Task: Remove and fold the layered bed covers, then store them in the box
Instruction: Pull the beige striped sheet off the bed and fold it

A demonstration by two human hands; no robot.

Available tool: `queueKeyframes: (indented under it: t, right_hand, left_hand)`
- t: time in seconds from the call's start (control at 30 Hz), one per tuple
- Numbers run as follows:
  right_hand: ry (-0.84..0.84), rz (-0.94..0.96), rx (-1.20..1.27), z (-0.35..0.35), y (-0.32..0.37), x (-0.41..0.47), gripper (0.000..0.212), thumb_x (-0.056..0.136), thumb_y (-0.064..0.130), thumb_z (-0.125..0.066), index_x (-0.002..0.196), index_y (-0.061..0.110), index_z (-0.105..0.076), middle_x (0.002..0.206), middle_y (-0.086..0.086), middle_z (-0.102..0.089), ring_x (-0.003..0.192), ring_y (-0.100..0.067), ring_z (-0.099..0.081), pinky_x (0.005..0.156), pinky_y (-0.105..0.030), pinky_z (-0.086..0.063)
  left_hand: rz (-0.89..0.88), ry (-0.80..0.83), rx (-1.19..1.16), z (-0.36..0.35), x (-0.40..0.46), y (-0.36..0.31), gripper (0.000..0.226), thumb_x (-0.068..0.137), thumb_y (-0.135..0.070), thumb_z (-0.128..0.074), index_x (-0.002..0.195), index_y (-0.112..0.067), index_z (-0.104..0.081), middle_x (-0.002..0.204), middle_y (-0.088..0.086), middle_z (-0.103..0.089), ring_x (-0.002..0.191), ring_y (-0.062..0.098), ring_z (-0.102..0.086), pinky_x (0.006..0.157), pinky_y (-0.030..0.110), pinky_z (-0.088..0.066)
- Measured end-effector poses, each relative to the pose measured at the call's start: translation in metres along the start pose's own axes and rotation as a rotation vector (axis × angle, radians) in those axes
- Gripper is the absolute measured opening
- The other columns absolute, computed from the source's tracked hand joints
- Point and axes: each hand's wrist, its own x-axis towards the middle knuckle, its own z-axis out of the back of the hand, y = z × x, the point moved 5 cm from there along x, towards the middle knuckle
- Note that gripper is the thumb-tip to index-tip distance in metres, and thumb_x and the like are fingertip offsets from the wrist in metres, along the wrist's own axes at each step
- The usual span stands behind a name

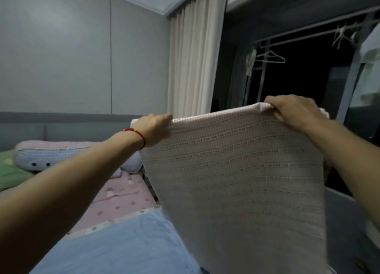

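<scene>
A pale pink woven bed cover hangs in the air in front of me, doubled over along its top edge. My left hand grips the top left corner and my right hand grips the top right corner, arms stretched out. The cloth drops straight down past the bottom of the view. On the bed at the lower left lie a light blue cover and, beyond it, a pink dotted cover. No box is in view.
A blue-white plush pillow lies on a pink pillow near the grey headboard, with a green cover at far left. A beige curtain hangs behind. Hangers hang on a rack by the dark window.
</scene>
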Motion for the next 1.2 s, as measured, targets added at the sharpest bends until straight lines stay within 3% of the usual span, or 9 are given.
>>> queueKeyframes:
  t: [0.3,0.4,0.53,0.63,0.73,0.9,1.07,1.13,1.2]
  right_hand:
    - [-0.156,0.076,0.099,0.107,0.134,0.069,0.009,0.100,0.027,-0.050,0.107,0.032,-0.047,0.104,-0.009,-0.065,0.092,-0.037,-0.064,0.071,-0.045,-0.047]
    - [-0.125,0.149,0.262,0.112,0.177,0.070,0.004,0.103,0.036,-0.049,0.101,0.036,-0.052,0.092,-0.003,-0.067,0.088,-0.033,-0.066,0.070,-0.041,-0.046]
    - [0.174,0.217,0.693,0.102,0.233,0.057,0.019,0.100,0.043,-0.056,0.088,0.052,-0.068,0.086,0.014,-0.071,0.086,-0.011,-0.068,0.080,-0.035,-0.049]
    - [0.467,0.228,0.914,0.082,0.267,0.046,0.023,0.098,0.041,-0.060,0.107,0.030,-0.077,0.104,0.003,-0.078,0.100,-0.018,-0.073,0.091,-0.040,-0.055]
    - [0.727,0.236,0.938,0.058,0.287,0.042,0.034,0.097,0.042,-0.061,0.112,0.015,-0.077,0.110,-0.012,-0.076,0.103,-0.031,-0.073,0.094,-0.046,-0.055]
    - [0.923,0.301,0.895,-0.001,0.328,0.059,0.038,0.094,0.038,-0.064,0.099,0.004,-0.078,0.100,-0.018,-0.077,0.087,-0.024,-0.072,0.079,-0.036,-0.057]
    - [0.863,0.461,0.587,-0.074,0.387,0.099,0.032,0.094,0.038,-0.070,0.072,0.015,-0.072,0.064,0.018,-0.065,0.062,0.003,-0.060,0.059,-0.015,-0.044]
    - [0.720,0.524,0.515,-0.127,0.419,0.136,0.033,0.092,0.043,-0.065,0.076,0.015,-0.067,0.068,0.016,-0.062,0.071,-0.008,-0.063,0.063,-0.025,-0.048]
    - [0.469,0.495,0.490,-0.170,0.443,0.178,0.031,0.086,0.051,-0.051,0.090,0.023,-0.062,0.083,0.001,-0.067,0.085,-0.029,-0.067,0.075,-0.041,-0.055]
  left_hand:
    - [0.214,-0.255,0.392,0.203,-0.080,0.117,0.032,0.089,-0.059,-0.062,0.097,-0.027,-0.060,0.086,0.000,-0.058,0.107,0.029,-0.047,0.090,0.048,-0.036]
    - [0.205,-0.263,0.409,0.237,-0.122,0.152,0.037,0.092,-0.058,-0.058,0.098,-0.022,-0.058,0.088,0.004,-0.059,0.110,0.029,-0.043,0.084,0.046,-0.035]
    - [0.109,-0.081,0.210,0.256,-0.169,0.192,0.032,0.094,-0.048,-0.061,0.088,-0.018,-0.050,0.088,0.010,-0.063,0.090,0.035,-0.060,0.070,0.038,-0.044]
    - [0.162,0.115,0.070,0.257,-0.203,0.219,0.034,0.091,-0.050,-0.064,0.082,-0.018,-0.058,0.078,0.002,-0.065,0.080,0.028,-0.064,0.067,0.035,-0.046]
    - [0.219,0.387,-0.167,0.241,-0.234,0.235,0.031,0.086,-0.054,-0.068,0.096,-0.025,-0.072,0.089,-0.004,-0.076,0.084,0.017,-0.074,0.076,0.037,-0.059]
    - [0.401,0.701,-0.437,0.185,-0.266,0.260,0.031,0.083,-0.032,-0.079,0.109,-0.016,-0.074,0.106,0.007,-0.076,0.098,0.027,-0.073,0.086,0.042,-0.060]
    - [0.566,0.829,0.029,0.120,-0.239,0.326,0.035,0.077,-0.054,-0.081,0.090,-0.023,-0.073,0.090,-0.010,-0.076,0.082,0.011,-0.071,0.083,0.034,-0.058]
    - [0.622,0.820,0.252,0.088,-0.220,0.357,0.023,0.079,-0.042,-0.077,0.086,-0.022,-0.069,0.094,-0.003,-0.073,0.084,0.017,-0.068,0.085,0.037,-0.058]
    - [0.728,0.596,0.374,0.073,-0.194,0.386,0.014,0.086,-0.028,-0.069,0.096,-0.019,-0.070,0.108,0.010,-0.071,0.097,0.029,-0.068,0.087,0.035,-0.055]
